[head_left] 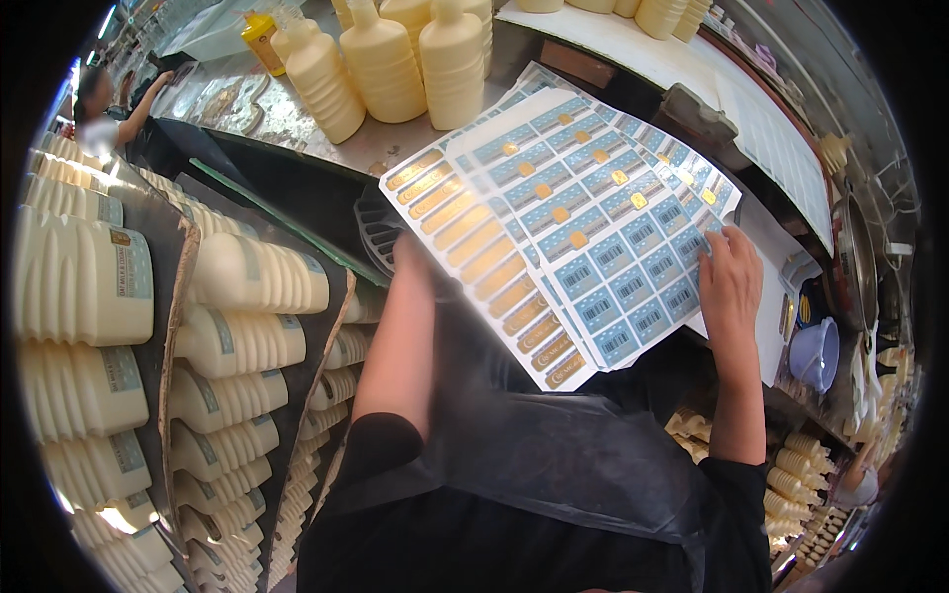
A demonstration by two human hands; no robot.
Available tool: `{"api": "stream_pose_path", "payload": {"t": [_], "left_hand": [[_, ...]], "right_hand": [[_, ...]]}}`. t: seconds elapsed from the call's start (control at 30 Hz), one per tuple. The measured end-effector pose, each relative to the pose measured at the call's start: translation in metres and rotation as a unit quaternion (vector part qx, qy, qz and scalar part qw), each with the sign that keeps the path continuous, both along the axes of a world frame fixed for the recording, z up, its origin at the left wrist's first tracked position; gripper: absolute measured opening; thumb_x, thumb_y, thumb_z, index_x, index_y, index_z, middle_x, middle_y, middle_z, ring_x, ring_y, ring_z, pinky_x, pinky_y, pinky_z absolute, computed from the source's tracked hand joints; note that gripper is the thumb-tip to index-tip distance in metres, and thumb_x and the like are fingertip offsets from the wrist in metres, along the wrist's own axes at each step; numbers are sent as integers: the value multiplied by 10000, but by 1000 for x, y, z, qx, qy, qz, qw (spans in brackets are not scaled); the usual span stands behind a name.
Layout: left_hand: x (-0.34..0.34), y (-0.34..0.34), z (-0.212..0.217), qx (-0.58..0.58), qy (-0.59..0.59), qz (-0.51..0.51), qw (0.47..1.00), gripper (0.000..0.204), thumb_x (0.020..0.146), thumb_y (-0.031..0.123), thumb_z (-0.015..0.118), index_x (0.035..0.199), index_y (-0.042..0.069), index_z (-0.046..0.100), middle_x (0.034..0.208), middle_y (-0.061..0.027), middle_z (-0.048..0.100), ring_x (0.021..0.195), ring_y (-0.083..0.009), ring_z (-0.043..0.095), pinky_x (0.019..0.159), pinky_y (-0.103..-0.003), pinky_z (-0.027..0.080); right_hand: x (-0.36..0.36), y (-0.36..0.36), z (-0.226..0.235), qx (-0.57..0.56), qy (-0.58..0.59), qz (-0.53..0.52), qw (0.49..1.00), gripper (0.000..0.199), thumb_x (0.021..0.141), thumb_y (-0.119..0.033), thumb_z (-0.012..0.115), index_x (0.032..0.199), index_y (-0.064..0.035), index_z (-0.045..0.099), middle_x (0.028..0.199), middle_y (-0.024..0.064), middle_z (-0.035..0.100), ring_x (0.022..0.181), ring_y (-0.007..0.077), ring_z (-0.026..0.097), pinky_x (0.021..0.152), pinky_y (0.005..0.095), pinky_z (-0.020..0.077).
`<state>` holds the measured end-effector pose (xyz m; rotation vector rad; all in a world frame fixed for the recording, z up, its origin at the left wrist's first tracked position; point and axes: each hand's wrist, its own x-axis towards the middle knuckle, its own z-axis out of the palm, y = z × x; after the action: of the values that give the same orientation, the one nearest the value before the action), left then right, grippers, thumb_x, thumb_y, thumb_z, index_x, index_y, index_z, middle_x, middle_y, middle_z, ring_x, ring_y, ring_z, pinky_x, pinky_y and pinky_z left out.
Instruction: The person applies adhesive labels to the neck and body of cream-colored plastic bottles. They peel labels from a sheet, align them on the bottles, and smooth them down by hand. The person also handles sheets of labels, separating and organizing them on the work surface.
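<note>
Several label sheets (pixel 568 227) lie fanned and overlapping before me, tilted over the bench's front edge. They carry rows of blue labels with barcodes and gold spots. A strip of long gold oval labels (pixel 470 232) runs down their left side. My right hand (pixel 730 282) is at the right edge of the sheets, its bent fingers closed on the edge. My left hand (pixel 407 255) reaches in at the left edge of the sheets, blurred, with its fingers hidden. Beside it is a dark slotted round piece (pixel 374 232).
Cream ribbed bottles (pixel 384 69) stand on the metal bench (pixel 222 99) ahead. Many labelled bottles (pixel 259 275) lie stacked between boards at my left. A yellow bottle (pixel 262 42) stands farther back. At right are a lilac bucket (pixel 814 354) and more bottles (pixel 799 474). Another person (pixel 104 109) is far left.
</note>
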<state>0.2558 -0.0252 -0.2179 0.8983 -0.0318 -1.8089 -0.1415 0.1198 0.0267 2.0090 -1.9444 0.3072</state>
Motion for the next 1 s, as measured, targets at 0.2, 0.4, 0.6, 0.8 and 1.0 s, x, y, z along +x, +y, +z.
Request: {"api": "stream_pose_path", "payload": {"t": [0.2,0.4,0.6,0.8,1.0], "left_hand": [[-6,-6,-37,52,-58,50,996,526,936,134,580,1413,-46,453,1348,-254,549,1214,-399,560,1006,-453,484],[8,-10,-71,146,-237,98,955,549,937,163,596,1419,-51,442,1377,-265,520,1247,-410,529,1029,-453,462],[18,-11,-85,200,-407,104,885,575,938,192,611,1424,-56,431,1406,-276,492,1280,-421,497,1053,-453,441],[17,5,-80,155,-551,90,815,603,939,221,627,1430,-60,420,1435,-287,463,1313,-432,466,1077,-454,419],[-5,66,-51,-43,-629,-5,777,632,940,250,643,1435,-65,408,1464,-299,434,1346,-443,434,1101,-454,397]], "right_hand": [[0,4,-3,-3,10,-3,1000,282,826,-63,709,1104,-20,681,1219,194,627,1151,356,592,1007,460,419],[0,8,-6,0,6,-14,1000,298,818,-56,722,1111,-21,684,1220,187,624,1152,359,588,1021,465,410],[1,10,-13,-1,-7,-27,1000,268,851,-40,690,1119,-19,683,1214,190,627,1151,360,593,1018,465,420],[0,11,-16,4,-28,-37,999,245,889,-33,649,1132,-12,678,1225,193,628,1148,372,596,1012,458,428],[-6,12,-14,-1,-46,-58,997,277,887,-27,653,1163,-24,670,1252,195,622,1157,381,590,1017,460,426]]}}
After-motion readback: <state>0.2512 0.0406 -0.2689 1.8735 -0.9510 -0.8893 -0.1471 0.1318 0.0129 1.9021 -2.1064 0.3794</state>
